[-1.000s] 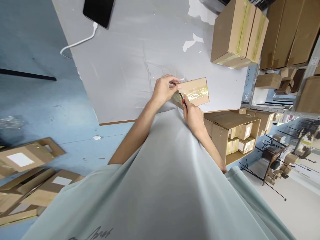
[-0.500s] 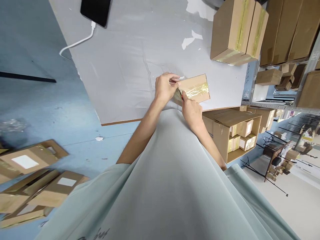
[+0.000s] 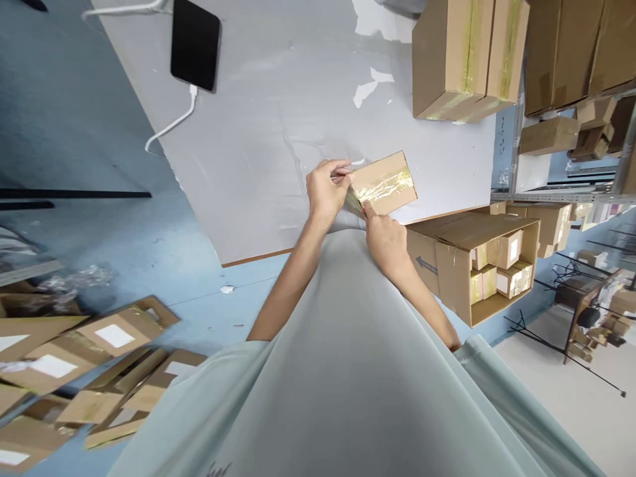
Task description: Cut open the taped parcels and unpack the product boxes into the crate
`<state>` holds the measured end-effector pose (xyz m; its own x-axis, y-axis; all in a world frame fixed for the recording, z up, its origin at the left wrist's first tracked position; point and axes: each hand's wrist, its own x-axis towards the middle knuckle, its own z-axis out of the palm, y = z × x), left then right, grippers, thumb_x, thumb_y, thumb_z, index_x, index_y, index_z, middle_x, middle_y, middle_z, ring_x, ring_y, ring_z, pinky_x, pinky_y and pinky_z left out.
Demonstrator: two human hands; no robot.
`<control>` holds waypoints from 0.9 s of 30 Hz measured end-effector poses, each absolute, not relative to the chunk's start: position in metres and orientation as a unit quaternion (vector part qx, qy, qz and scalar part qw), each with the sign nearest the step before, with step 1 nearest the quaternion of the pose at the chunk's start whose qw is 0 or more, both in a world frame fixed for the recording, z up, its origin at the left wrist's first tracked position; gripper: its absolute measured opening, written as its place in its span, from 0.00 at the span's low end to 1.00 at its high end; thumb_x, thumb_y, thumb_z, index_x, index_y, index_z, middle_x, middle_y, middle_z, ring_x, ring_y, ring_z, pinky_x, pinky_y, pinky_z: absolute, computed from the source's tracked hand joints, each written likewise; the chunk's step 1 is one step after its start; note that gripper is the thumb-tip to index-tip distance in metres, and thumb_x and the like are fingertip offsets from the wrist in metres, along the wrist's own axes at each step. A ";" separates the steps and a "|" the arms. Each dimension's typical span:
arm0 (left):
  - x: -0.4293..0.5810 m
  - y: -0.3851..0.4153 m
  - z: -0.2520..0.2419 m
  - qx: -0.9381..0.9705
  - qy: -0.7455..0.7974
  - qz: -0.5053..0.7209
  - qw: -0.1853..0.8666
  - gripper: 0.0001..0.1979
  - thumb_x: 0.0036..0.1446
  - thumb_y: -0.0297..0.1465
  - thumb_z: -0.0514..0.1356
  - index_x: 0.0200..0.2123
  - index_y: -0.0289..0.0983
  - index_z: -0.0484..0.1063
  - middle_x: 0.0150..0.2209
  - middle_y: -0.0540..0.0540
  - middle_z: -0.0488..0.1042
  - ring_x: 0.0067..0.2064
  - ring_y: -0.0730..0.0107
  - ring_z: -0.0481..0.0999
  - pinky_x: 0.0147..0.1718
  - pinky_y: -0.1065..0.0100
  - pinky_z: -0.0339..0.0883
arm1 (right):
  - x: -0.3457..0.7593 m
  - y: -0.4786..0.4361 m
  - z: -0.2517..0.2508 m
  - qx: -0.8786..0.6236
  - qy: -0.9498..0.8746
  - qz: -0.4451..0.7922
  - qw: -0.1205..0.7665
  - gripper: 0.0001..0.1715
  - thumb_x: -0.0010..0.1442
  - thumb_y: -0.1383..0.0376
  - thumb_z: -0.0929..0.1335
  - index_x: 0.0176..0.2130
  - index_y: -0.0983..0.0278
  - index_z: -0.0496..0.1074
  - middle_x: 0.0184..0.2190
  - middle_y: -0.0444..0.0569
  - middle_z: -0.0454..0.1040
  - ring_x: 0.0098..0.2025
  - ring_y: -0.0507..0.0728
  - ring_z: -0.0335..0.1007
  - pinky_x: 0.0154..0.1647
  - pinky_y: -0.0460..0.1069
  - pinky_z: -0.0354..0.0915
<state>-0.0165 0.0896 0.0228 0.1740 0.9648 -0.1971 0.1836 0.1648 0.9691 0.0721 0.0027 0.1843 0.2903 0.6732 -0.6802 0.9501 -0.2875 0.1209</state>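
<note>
A small cardboard box (image 3: 381, 183) with shiny yellowish tape along its top lies near the front edge of the table, slightly turned. My left hand (image 3: 326, 192) is closed at the box's left end, thumb and fingers pinching its upper left corner. At the lower left corner is my right hand (image 3: 387, 242), its fingers curled and its index finger stretched forward. A small tool with a red part (image 3: 365, 209) shows at that fingertip; most of it is hidden in the hand. The tool's tip is against the box's left end.
Two taped cartons (image 3: 462, 59) stand at the table's back right. A phone (image 3: 195, 45) with a white cable lies back left. Right of the table, an open carton (image 3: 454, 265) holds several small boxes, below a loaded shelf (image 3: 566, 197). Opened cartons (image 3: 114, 334) litter the floor at left.
The view has shifted, so the table and phone sit lower in it. My right hand has slid a little toward me along the box's left end. My left hand keeps its hold.
</note>
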 end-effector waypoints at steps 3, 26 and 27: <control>-0.017 0.088 0.022 0.546 0.539 0.355 0.534 0.15 0.63 0.27 0.68 0.52 0.40 0.85 0.50 0.44 0.85 0.53 0.58 0.87 0.57 0.58 0.85 | 0.075 0.000 0.182 0.748 0.553 -0.260 0.260 0.35 0.83 0.67 0.55 0.81 0.61 0.63 0.52 0.67 0.87 0.54 0.67 0.87 0.53 0.56 0.77; 0.078 0.060 0.074 0.751 0.453 0.267 0.400 0.16 0.72 0.41 0.67 0.59 0.47 0.82 0.75 0.40 0.73 0.85 0.37 0.56 0.84 0.30 0.38 | 0.232 -0.016 0.189 0.797 0.539 -0.264 0.071 0.36 0.85 0.61 0.58 0.84 0.61 0.60 0.54 0.60 0.89 0.51 0.69 0.87 0.54 0.56 0.75; 0.083 0.058 0.071 0.757 0.450 0.256 0.398 0.18 0.73 0.43 0.66 0.61 0.47 0.82 0.78 0.39 0.70 0.86 0.36 0.53 0.84 0.29 0.37 | 0.236 -0.014 0.186 0.794 0.541 -0.268 0.070 0.35 0.85 0.61 0.58 0.84 0.61 0.60 0.54 0.60 0.89 0.52 0.69 0.87 0.55 0.57 0.75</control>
